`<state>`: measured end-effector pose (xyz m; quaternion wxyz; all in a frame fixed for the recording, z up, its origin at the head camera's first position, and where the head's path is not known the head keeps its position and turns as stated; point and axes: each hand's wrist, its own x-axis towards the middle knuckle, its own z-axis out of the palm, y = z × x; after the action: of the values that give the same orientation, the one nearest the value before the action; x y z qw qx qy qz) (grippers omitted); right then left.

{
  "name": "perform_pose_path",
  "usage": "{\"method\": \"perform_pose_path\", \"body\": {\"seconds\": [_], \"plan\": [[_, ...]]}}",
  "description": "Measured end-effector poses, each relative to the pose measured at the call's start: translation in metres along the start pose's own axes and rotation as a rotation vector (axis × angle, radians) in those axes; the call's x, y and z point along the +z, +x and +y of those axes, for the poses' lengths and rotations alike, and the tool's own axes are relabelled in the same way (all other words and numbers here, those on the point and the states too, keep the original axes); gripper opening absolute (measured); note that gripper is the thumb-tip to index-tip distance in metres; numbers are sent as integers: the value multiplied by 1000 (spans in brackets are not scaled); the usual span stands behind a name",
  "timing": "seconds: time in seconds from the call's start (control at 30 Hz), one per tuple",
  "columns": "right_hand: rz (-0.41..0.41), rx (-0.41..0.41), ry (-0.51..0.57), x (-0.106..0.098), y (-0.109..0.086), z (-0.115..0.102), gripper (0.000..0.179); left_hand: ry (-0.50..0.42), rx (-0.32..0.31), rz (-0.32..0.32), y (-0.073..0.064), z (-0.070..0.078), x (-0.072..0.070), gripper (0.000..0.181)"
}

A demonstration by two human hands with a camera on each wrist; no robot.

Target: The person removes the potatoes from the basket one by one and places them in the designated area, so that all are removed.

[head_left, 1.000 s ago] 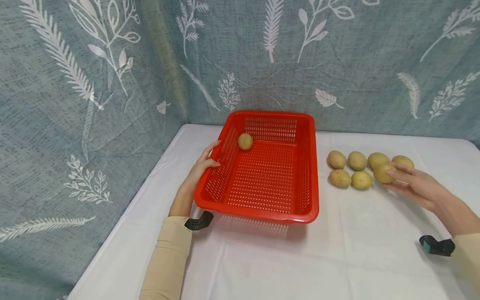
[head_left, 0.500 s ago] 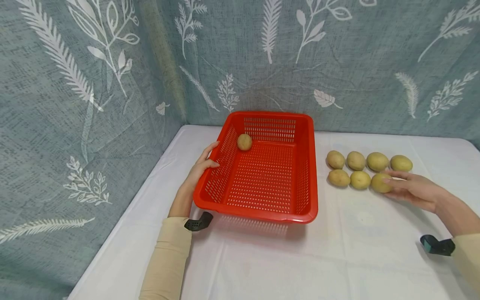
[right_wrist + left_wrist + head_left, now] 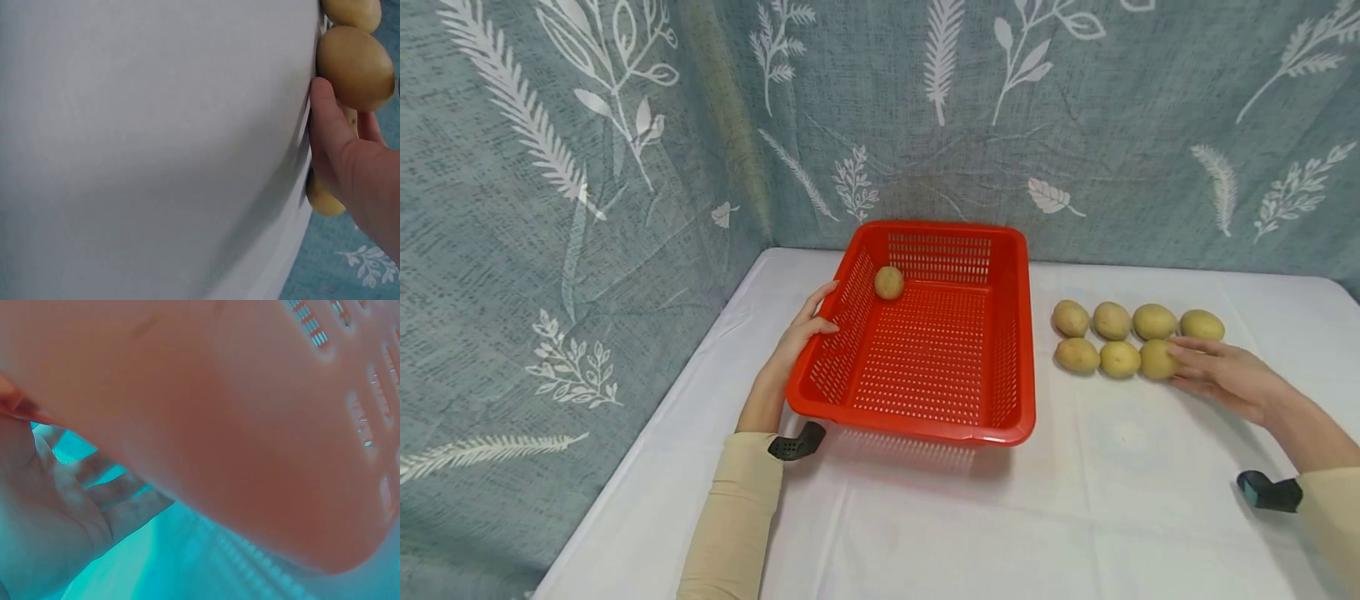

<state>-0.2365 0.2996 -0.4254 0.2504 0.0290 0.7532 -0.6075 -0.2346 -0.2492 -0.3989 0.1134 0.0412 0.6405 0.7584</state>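
A red plastic basket (image 3: 925, 434) with slotted walls stands at the middle of the table, with one potato (image 3: 889, 283) in its far left corner. My left hand (image 3: 792, 346) holds the basket's left side, thumb over the rim; in the left wrist view the fingers run behind the basket wall (image 3: 206, 425). To the right, potatoes lie in two rows. My right hand (image 3: 1225, 377) holds the rightmost front-row potato (image 3: 1157, 359) between thumb and fingers, on the cloth beside a yellower potato (image 3: 1120, 359). The right wrist view shows the thumb against that potato (image 3: 355, 67).
Several potatoes form the back row, its right end potato (image 3: 1202, 325) just beyond my right hand. A white cloth (image 3: 925, 533) covers the table. Blue-green patterned fabric (image 3: 1097, 142) hangs behind and on the left.
My right hand has brought its potato down and slightly left, against the front row, uncovering the back row's right end potato. The left hand and the basket have stayed put.
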Motion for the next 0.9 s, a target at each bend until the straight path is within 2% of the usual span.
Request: {"method": "perform_pose_path", "body": {"seconds": [0.1, 0.23, 0.37, 0.53, 0.77, 0.9], "plan": [[31, 5, 29, 4, 2, 0, 83, -6, -6, 5, 0, 0, 0, 68], [67, 4, 14, 8, 4, -1, 87, -12, -11, 6, 0, -1, 1, 67], [80, -8, -10, 8, 3, -2, 88, -7, -12, 3, 0, 0, 1, 67], [82, 14, 22, 2, 1, -2, 86, -9, -12, 0, 0, 0, 1, 68], [37, 19, 277, -13, -4, 0, 84, -12, -10, -3, 0, 0, 1, 68], [38, 44, 366, -20, -7, 1, 82, -5, -13, 3, 0, 0, 1, 68]]}}
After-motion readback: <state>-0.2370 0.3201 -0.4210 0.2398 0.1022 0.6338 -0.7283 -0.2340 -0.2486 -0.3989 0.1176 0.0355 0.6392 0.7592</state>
